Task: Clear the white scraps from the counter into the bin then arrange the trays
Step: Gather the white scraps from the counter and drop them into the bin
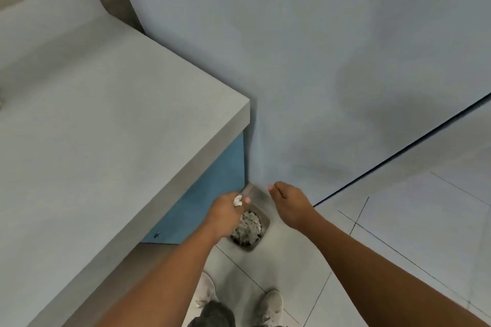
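Pinches a white scrap (237, 200) in the curled left hand (227, 212), right over the bin (259, 198). Holds the right hand (288, 200) loose and half curled, with nothing in it. Bin down on the floor (292, 273) by the counter (106, 141) corner, full of more scraps (248, 224).

Pale blue wall (318, 34), grey tiled floor (425, 220), grey counter (93, 141) over blue cabinet (212, 180)

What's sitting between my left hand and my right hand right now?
Head view: only the grey square bin's far rim shows between the left hand, gripping the crumpled white scrap, and the right hand.
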Tool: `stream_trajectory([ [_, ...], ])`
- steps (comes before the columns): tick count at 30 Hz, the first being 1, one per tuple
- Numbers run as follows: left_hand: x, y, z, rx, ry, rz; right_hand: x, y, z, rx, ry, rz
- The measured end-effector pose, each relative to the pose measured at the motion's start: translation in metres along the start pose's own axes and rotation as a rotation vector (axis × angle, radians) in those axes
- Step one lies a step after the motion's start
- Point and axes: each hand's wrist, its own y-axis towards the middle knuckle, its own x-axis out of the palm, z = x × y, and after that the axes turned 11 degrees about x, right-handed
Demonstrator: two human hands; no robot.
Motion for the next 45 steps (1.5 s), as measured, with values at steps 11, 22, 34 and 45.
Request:
stream_trajectory([
  [11,0.088,0.087,-0.193,-0.212,0.104,-0.105,0.144,0.092,0.138,0.231,-0.012,-0.114],
  [22,0.160,0.156,-0.309,-0.279,0.116,-0.178,0.233,0.128,0.227,0.431,0.181,-0.041],
  [34,0.174,0.166,-0.317,-0.103,0.193,-0.120,0.263,0.143,0.247,0.440,0.121,-0.016],
  [45,0.135,0.139,-0.331,-0.094,0.249,-0.016,0.291,0.168,0.209,0.429,0.137,-0.010],
])
